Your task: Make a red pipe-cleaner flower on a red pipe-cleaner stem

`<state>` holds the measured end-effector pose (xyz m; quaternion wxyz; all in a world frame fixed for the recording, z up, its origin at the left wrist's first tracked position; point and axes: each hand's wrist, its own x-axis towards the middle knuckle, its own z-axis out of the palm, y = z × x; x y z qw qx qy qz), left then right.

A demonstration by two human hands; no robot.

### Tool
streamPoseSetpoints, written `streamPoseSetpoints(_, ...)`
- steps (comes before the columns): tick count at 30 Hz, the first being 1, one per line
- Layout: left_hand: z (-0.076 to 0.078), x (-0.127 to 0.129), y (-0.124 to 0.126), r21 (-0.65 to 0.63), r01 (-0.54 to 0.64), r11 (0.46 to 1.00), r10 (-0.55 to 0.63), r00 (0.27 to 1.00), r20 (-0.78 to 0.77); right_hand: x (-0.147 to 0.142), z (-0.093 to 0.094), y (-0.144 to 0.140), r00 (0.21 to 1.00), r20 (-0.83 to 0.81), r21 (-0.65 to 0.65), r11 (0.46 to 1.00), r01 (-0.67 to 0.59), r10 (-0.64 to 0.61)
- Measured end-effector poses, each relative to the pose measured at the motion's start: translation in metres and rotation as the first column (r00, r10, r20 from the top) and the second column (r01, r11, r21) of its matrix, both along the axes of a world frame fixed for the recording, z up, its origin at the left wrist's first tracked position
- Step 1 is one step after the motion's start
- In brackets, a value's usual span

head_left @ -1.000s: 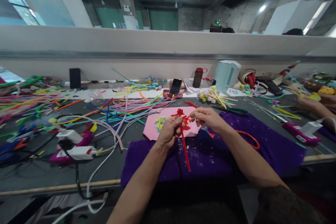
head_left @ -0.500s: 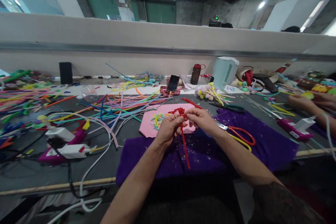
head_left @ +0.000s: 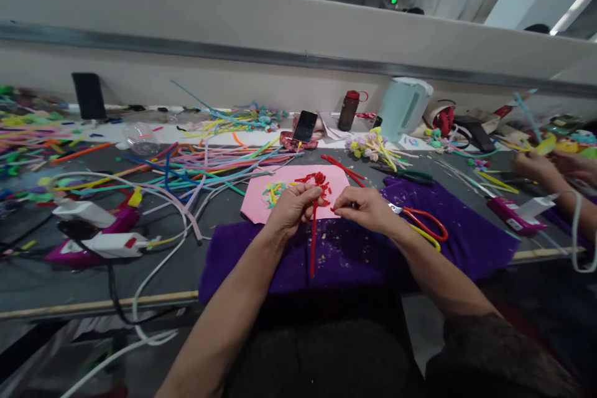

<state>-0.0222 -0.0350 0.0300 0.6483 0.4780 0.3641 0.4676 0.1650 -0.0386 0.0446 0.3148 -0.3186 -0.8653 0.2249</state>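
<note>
My left hand [head_left: 293, 204] pinches a red pipe-cleaner flower [head_left: 319, 179] just below its curled head. Its straight red stem [head_left: 313, 249] hangs down over the purple cloth [head_left: 354, 261]. To the right, apart from the flower, my right hand [head_left: 361, 206] is closed, with a short red pipe-cleaner piece [head_left: 333, 209] showing at its fingertips. Beneath both hands lies a pink sheet [head_left: 254, 196], bearing yellow, green and white cut bits [head_left: 274, 193] as well as red ones. Scissors [head_left: 424, 224] with red and yellow handles rest beside my right wrist.
Loose pipe cleaners [head_left: 219, 165] spread across the left and back. Power strips [head_left: 72, 252] and white cables crowd the left front. Dark-handled pliers [head_left: 410, 175], a kettle [head_left: 405, 109], a bottle [head_left: 349, 111] and a phone [head_left: 305, 126] stand or lie behind. Another person's hands [head_left: 536, 168] work at right.
My right hand has moved away from the flower, which stays in my left hand. The view has tipped downward, and the other person's hands have shifted a little.
</note>
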Motion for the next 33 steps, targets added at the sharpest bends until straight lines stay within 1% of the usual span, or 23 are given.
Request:
streamPoseSetpoints(2, 0.000, -0.001, 0.001, 0.000, -0.016, 1.000, 0.016, 0.999, 0.035, 0.003, -0.009, 0.000, 0.986, 0.166, 0.116, 0.993, 0.016, -0.035)
streamPoseSetpoints(4, 0.000, -0.001, 0.002, -0.014, -0.031, 0.999, 0.032, 0.998, 0.053, 0.002, -0.018, 0.003, 0.944, 0.306, 0.203, 0.977, 0.065, -0.126)
streamPoseSetpoints(6, 0.000, 0.000, 0.002, -0.026, -0.042, 0.999, 0.043, 0.998, 0.051, 0.000, -0.024, 0.008, 0.895, 0.395, 0.262, 0.959, 0.107, -0.208)
streamPoseSetpoints(8, 0.001, 0.000, 0.001, -0.027, -0.044, 0.999, 0.045, 0.998, 0.042, -0.002, -0.026, 0.011, 0.869, 0.437, 0.287, 0.951, 0.111, -0.233)
streamPoseSetpoints(10, 0.001, 0.000, 0.001, -0.027, -0.035, 0.999, 0.037, 0.999, 0.039, -0.003, -0.025, 0.012, 0.867, 0.447, 0.286, 0.954, 0.095, -0.220)
streamPoseSetpoints(13, 0.001, 0.000, 0.000, -0.034, -0.016, 0.999, 0.018, 0.998, 0.054, 0.000, -0.025, 0.013, 0.887, 0.419, 0.261, 0.961, 0.089, -0.195)
streamPoseSetpoints(18, 0.000, -0.001, 0.000, -0.027, 0.009, 1.000, -0.007, 0.997, 0.083, 0.003, -0.024, 0.014, 0.926, 0.307, 0.240, 0.960, 0.146, -0.218)
streamPoseSetpoints(21, 0.000, -0.001, 0.000, -0.023, 0.008, 1.000, -0.006, 0.995, 0.096, 0.008, -0.020, 0.006, 0.923, 0.272, 0.253, 0.946, 0.204, -0.272)
streamPoseSetpoints(23, 0.001, -0.002, 0.000, -0.028, 0.004, 1.000, -0.002, 0.996, 0.087, 0.017, -0.016, -0.007, 0.894, 0.302, 0.268, 0.929, 0.254, -0.332)
streamPoseSetpoints(24, 0.001, -0.002, 0.000, -0.032, 0.000, 0.999, 0.002, 0.997, 0.080, 0.023, -0.016, -0.016, 0.864, 0.337, 0.276, 0.917, 0.289, -0.374)
streamPoseSetpoints(26, 0.003, -0.002, -0.001, -0.038, 0.000, 0.999, 0.003, 0.997, 0.074, 0.036, -0.016, -0.032, 0.783, 0.430, 0.287, 0.891, 0.352, -0.448)
streamPoseSetpoints(28, 0.005, -0.002, -0.002, -0.036, 0.006, 0.999, -0.003, 0.997, 0.082, 0.047, -0.019, -0.044, 0.708, 0.515, 0.286, 0.876, 0.389, -0.483)
streamPoseSetpoints(30, 0.006, -0.002, -0.003, -0.036, 0.013, 0.999, -0.010, 0.997, 0.082, 0.053, -0.023, -0.049, 0.658, 0.564, 0.288, 0.866, 0.409, -0.498)
streamPoseSetpoints(33, 0.007, -0.001, -0.004, -0.045, 0.015, 0.999, -0.012, 0.998, 0.066, 0.052, -0.028, -0.045, 0.635, 0.572, 0.287, 0.852, 0.438, -0.519)
